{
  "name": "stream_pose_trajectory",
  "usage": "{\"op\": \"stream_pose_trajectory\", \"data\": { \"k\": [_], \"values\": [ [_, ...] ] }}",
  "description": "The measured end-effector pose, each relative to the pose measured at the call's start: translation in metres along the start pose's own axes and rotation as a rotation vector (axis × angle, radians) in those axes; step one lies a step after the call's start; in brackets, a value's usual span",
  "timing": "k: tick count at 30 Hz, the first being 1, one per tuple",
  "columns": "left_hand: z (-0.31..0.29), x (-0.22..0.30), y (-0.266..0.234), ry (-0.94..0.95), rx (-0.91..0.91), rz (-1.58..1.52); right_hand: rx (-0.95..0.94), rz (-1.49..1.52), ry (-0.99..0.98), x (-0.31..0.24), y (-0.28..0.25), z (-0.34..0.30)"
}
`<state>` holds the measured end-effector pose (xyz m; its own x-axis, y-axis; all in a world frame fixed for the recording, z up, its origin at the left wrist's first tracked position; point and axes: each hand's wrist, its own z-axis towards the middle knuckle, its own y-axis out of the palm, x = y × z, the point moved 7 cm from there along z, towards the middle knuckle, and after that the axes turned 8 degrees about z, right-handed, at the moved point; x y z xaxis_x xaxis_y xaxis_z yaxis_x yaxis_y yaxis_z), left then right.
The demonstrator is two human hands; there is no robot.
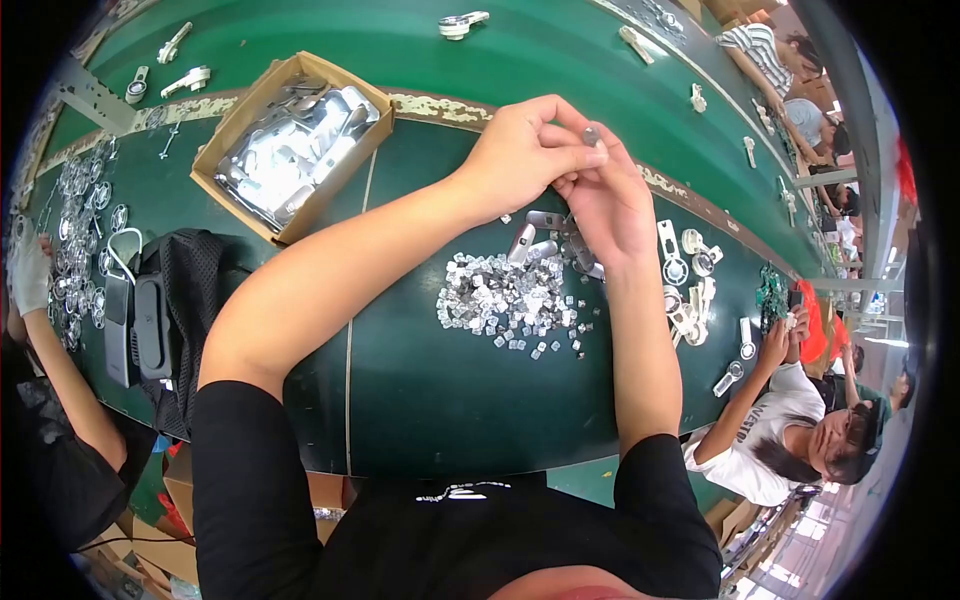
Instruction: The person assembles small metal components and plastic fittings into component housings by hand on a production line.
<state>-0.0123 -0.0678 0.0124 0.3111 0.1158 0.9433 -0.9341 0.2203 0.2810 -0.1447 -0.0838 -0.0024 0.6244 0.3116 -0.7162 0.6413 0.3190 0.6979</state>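
Both hands meet above green bench (480,400): left hand (520,155) & right hand (607,205) pinch small silver metal part (591,134) w/ fingertips, over pile of small shiny metal pieces (510,300). Cardboard box of metal plates (292,145) at left.

Black short-sleeved T-shirt is worn; sleeves end above the elbows. Small white print is seen on the chest. Forearms, left hand (520,150) and right hand (610,205) are left bare: no gloves, watch or rings seen.
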Motion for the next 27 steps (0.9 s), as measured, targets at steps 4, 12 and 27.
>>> {"op": "stream_pose_trajectory", "data": {
  "k": [4, 12, 27],
  "values": [
    [0.000, 0.001, 0.000, 0.022, 0.017, -0.060, -0.001, -0.047, 0.012, -0.004, 0.002, -0.001],
    [0.003, -0.011, -0.003, 0.000, 0.005, -0.041, 0.077, -0.275, 0.019, -0.025, 0.002, -0.004],
    [0.005, -0.015, -0.014, 0.157, 0.106, 0.438, 0.502, -1.947, 0.308, -0.135, -0.048, -0.114]
  ]
}}
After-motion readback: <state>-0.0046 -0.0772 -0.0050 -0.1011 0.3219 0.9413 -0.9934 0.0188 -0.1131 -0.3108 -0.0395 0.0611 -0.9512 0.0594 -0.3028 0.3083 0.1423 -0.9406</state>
